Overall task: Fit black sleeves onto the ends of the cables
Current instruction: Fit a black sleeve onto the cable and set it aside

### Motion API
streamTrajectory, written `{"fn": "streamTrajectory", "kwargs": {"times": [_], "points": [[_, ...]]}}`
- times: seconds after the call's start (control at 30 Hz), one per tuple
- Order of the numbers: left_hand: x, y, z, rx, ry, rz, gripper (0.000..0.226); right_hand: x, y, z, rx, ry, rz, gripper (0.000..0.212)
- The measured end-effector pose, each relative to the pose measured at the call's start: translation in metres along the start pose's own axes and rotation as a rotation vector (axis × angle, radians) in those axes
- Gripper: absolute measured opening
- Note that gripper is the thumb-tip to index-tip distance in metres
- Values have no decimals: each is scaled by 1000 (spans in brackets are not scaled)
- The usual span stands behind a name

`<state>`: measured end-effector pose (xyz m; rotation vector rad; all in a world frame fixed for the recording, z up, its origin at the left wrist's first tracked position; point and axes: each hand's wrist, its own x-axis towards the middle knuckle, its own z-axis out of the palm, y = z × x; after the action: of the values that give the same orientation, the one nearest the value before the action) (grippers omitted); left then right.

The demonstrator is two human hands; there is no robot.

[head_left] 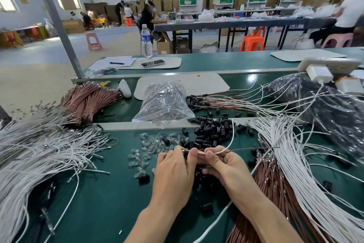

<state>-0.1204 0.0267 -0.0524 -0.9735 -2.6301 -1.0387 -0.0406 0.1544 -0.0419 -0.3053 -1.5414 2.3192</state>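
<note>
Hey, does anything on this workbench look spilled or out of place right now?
Nothing looks damaged. Black sleeves and small clear parts lie loose in spread heaps on the green table, not in a container, and one stray sleeve sits apart, nearer the person. A tiny white scrap lies alone by the near edge.

Bench dark green. Sleeves glossy black. White cables left of sleeves, brown cables right of sleeves. Beyond sleeves: clear bag, orange stool, blue-labelled bottle.
</note>
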Motion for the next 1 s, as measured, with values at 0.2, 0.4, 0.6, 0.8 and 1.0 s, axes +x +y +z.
{"fn": "streamTrajectory", "kwargs": {"times": [0.2,0.4,0.6,0.8,1.0], "points": [[-3,3,-2,-56,12,15,45,-1,1,0,20,-50,7,28],[-4,3,-2,-75,74,56,46,-2,-2,4,56,-27,1,32],[-3,7,-24,-383,243,25,29,-6,-23,-2,250,148,-46,32],[-14,9,-84,-706,577,-31,18,-12,-37,11,410,139,-4,14],[-5,11,-126,-1156,477,-190,21,-3,-78,28,240,55,-136,14]]}}
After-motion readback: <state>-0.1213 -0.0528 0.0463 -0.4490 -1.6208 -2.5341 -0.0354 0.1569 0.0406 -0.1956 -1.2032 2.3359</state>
